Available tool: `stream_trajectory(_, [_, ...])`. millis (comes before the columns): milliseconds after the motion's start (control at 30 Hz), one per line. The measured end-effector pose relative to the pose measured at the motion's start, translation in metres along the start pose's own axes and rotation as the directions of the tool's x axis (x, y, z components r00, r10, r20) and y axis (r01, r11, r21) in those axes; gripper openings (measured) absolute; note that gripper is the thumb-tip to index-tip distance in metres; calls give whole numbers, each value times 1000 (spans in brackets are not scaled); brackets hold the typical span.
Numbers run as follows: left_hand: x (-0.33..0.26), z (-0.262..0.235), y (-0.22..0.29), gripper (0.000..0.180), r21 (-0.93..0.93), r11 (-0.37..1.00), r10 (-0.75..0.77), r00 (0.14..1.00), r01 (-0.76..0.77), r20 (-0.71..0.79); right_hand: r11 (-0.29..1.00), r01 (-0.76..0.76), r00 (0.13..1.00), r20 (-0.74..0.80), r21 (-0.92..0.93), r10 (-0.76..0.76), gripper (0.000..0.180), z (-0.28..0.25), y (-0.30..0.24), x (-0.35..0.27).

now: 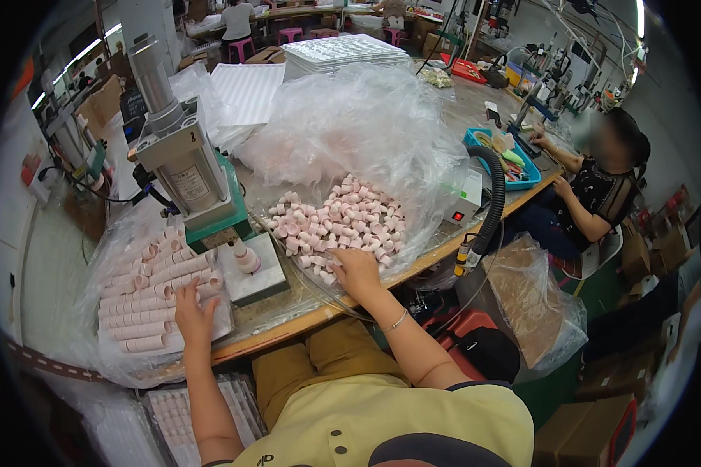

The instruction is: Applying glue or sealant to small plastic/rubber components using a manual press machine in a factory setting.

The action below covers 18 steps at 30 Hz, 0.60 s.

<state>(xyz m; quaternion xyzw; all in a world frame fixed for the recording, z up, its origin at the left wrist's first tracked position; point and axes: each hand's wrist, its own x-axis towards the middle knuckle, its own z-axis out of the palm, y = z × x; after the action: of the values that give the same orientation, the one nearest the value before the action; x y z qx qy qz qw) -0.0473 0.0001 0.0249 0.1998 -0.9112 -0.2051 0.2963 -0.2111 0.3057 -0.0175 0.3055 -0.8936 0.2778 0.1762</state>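
Observation:
My left hand (193, 313) rests at the right side of a tray of pink cylindrical pieces (136, 319) lined up in rows. Its thumb and fingers are apart, and nothing shows between them. At the near edge of a loose heap of short pink caps (339, 222), my right hand (357, 274) has its fingers bent together; what they hold, if anything, is hidden. Between my hands stands a bench press (188, 175) with a metal cylinder and a green head. Under it, a pale pink piece (247, 258) sits upright on a grey metal block (255, 280).
Crumpled clear plastic sheeting (358, 124) lies behind the heap, with stacked white trays (343, 53) beyond. To the right are a white box with a red switch (464, 198), a black hose (494, 187) and a blue basket (526, 173). A co-worker (600, 179) sits at the right.

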Motion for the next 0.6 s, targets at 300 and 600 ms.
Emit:
stream_trajectory(300, [13,15,14,32,-85,992,94,996,-93,1,923,-84,957,-227,375,179,36,-11,-8,17])
stream_trajectory(600, [-1,9,-8,22,-377,924,-100,992,65,-72,618,-257,966,170,743,197,32,-33,-31,-8])
